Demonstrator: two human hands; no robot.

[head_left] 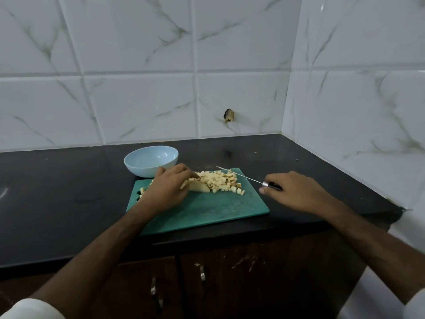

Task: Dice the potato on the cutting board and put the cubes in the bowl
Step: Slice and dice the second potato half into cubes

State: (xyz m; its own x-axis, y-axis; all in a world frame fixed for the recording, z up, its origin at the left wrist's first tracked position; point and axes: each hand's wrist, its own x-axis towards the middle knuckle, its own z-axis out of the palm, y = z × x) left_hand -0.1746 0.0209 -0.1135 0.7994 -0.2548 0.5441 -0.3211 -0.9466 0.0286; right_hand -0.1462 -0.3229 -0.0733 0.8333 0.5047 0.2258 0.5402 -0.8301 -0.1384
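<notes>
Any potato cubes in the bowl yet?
No, the light blue bowl shows only its bare inside, and the potato cubes lie piled on the green cutting board.

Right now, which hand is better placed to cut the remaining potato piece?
The right hand: it already grips the knife, whose blade lies beside the potato cubes. The left hand holds the uncut potato piece on the cutting board, steadying it.

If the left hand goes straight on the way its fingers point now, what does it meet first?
Most likely the pile of potato cubes: the left hand points right, across the cutting board, fingertips nearly at the pile's edge.
</notes>
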